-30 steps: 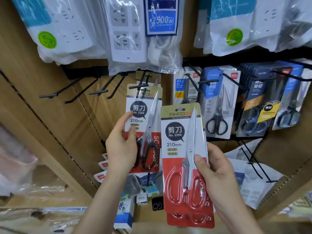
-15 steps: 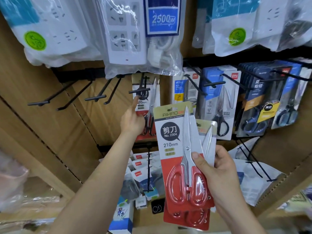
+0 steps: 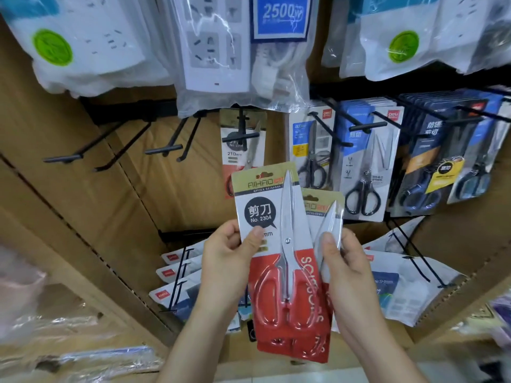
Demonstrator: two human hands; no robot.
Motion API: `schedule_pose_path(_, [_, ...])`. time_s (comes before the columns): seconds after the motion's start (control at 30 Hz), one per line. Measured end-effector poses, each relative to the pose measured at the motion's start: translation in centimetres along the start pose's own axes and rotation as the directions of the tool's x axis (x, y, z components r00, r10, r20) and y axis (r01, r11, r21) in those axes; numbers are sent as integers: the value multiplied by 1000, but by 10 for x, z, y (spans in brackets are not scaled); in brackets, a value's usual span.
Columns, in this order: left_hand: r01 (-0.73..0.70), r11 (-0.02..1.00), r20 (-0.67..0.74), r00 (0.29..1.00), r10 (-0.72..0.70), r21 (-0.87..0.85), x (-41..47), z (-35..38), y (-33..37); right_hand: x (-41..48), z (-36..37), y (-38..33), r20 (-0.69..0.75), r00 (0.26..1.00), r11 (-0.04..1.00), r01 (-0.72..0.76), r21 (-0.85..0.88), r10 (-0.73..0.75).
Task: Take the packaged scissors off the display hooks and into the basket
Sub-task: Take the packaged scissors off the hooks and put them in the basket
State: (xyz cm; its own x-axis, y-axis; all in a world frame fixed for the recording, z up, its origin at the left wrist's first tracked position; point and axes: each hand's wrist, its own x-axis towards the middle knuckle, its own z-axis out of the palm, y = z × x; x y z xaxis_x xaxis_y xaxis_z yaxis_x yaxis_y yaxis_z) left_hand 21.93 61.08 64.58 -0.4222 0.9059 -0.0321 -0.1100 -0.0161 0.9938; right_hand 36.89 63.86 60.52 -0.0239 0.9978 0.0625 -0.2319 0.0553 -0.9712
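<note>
1. The front scissors pack, with red handles and blades pointing up, sat in the lower centre of the frame. It was off the hooks and held upright, facing the camera. A second scissors pack was fanned out behind it to the right, and the red edge of what may have been a third showed below.
2. Judging by the fanned hold, the packs were being squared into one stack so they could go down together. The basket was not in view.
3. The left hand gripped the front pack's left edge, with the thumb laid over the card face and the fingers curled at the edge.
4. The right hand clasped the rear pack. Its thumb pressed on the blister and its fingers wrapped round the back.
5. Just above, in the middle of the frame, a matching pack hung on a black hook — probably the next to take.
6. Left of it, empty hooks stuck out. To the right hung black-handled scissors packs, and bagged power strips filled the top.
</note>
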Motion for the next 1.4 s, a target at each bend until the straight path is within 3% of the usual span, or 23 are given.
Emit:
schedule_pose_path(0.13, [-21,989,-3,1000,21,-149,-8,-15,0,6,-3,-3,-44,998,998,48,-48,-50])
schedule_pose_path(0.2, [-57,989,-18,998,55,-138,-14,-26,-1,10,-2,-5,-77,995,998,58,-33,-61])
schedule_pose_path(0.3, [-197,971,-66,976,207,133,-18,-52,-13,16,-2,-12,-98,991,995,87,-55,-92])
schedule_pose_path(0.37, [-282,868,-1,951,309,410,-17,-68,-25,19,-1,-18,-79,990,992,112,-60,-116])
schedule_pose_path(0.43, [-260,794,-3,950,313,550,-17,-76,-34,21,5,-24,-34,988,986,149,-79,-152])
schedule_pose_path(0.7, [-157,916,-11,985,173,369,-27,-74,-32,28,54,-36,150,957,961,263,-85,-248])
schedule_pose_path(0.87, [-152,937,2,987,159,315,-28,-80,-29,31,70,-35,120,972,975,213,-68,-204])
schedule_pose_path(1.07, [-146,920,97,988,118,363,-33,-71,-19,32,76,-42,133,976,983,180,-40,-174])
schedule_pose_path(1.2, [-138,937,92,989,114,322,-30,-76,-17,36,83,-43,123,990,996,79,-32,-74])
schedule_pose_path(1.3, [-137,922,68,990,120,363,-25,-76,-18,36,77,-44,198,980,994,36,-100,-16])
schedule_pose_path(1.4, [-119,928,33,993,115,353,-15,-74,-16,26,55,-40,304,952,961,60,-272,26])
